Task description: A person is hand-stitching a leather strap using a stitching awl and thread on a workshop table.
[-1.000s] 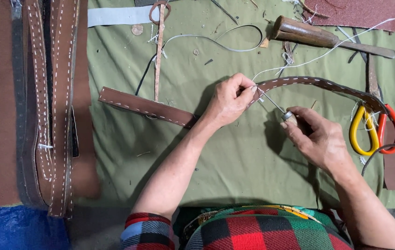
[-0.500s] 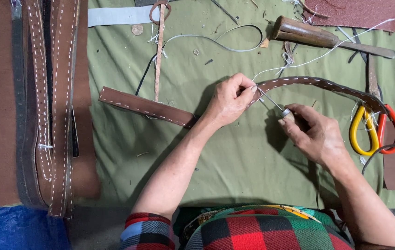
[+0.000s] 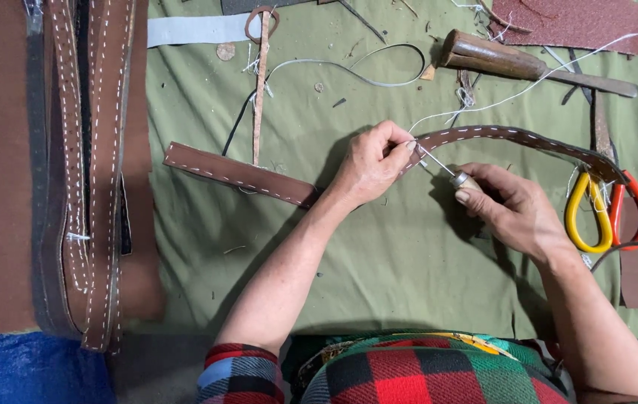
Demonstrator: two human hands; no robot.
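A long brown leather strap (image 3: 244, 173) with white stitching lies across the green mat and arches up to the right. My left hand (image 3: 370, 163) pinches the strap at its raised middle. My right hand (image 3: 513, 209) grips a small awl (image 3: 448, 170) whose metal tip points at the strap edge right by my left fingertips. A white thread (image 3: 528, 82) runs from the stitching spot up toward the top right.
Stitched brown leather straps (image 3: 94, 172) lie stacked at the left on a brown sheet. A wooden-handled tool (image 3: 513, 63), a sandpaper sheet (image 3: 566, 22), and yellow and red handled scissors (image 3: 607, 213) sit at the right. A thin leather strip (image 3: 261, 82) lies at top centre.
My right hand has shifted slightly up and left, bringing the awl tip closer to the strap by my left fingers. The left hand holds its place.
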